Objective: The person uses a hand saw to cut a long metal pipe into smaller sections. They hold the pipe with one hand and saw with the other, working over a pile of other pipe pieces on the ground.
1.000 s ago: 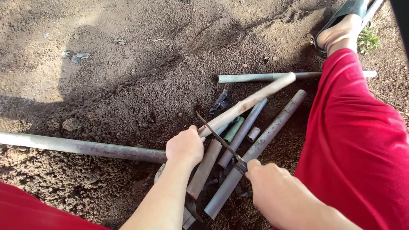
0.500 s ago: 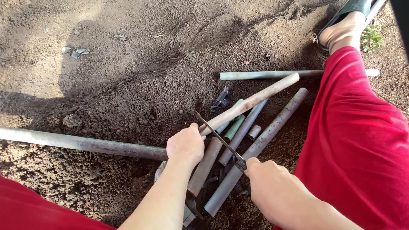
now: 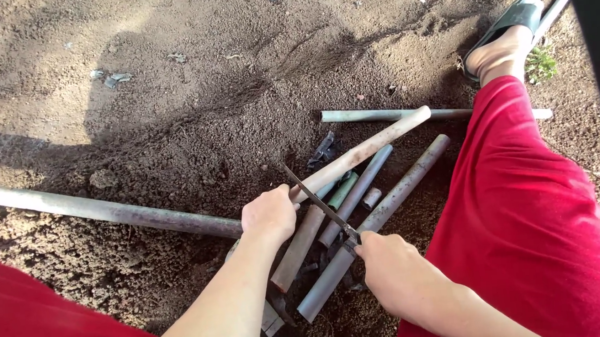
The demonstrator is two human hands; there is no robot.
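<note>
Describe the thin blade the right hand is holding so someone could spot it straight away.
Start at the bundle of grey pipes lying on the dirt between the red-clad legs. Across them runs a thin dark blade, gripped at its near end by the right hand, beside the left hand. It is flat and far slimmer than any pipe.

Low warm sunlight, long shadows, sharp focus

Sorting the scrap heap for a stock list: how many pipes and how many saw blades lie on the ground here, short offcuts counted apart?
Long pipes: 5, one gripped by the left hand
Short offcuts: 2
Saw blade: 1, held by the right hand
Total: 8
</note>
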